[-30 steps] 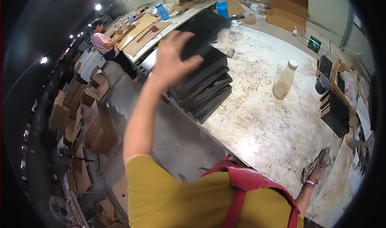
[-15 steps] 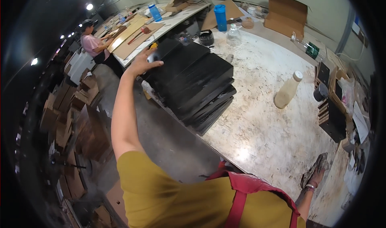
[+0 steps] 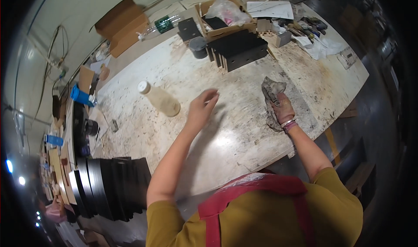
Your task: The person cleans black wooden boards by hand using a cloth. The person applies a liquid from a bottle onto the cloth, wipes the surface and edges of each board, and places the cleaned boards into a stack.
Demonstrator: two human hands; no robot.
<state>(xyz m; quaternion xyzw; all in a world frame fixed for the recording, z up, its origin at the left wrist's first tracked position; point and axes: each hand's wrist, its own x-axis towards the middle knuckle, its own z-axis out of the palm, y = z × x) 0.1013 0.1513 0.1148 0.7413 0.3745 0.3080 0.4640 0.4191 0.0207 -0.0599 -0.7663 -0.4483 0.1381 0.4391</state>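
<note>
My left hand (image 3: 201, 110) hovers over the middle of the stained white table (image 3: 235, 153), its fingers extended and thumb apart, with nothing in it. Just left of it a clear bottle (image 3: 159, 99) with a white cap and pale contents stands on the tabletop. At the right, my right hand (image 3: 285, 110) is closed on a crumpled, dirty grey rag (image 3: 274, 88) that rests against the table; the rag covers part of the fingers. A stack of black panels (image 3: 111, 184) lies at the near left, beyond my left forearm.
Several black boards with holes (image 3: 241, 51) stand together at the back, beside a dark round container (image 3: 198, 47). Behind are a cardboard box (image 3: 201, 16) holding a plastic bag and an open brown carton (image 3: 123, 25). Blue bottles line the left; a person in pink (image 3: 55, 211) is far left.
My view has swung to the right. My left hand has left the black panel stack and come over the table's middle. The right hand still holds the rag.
</note>
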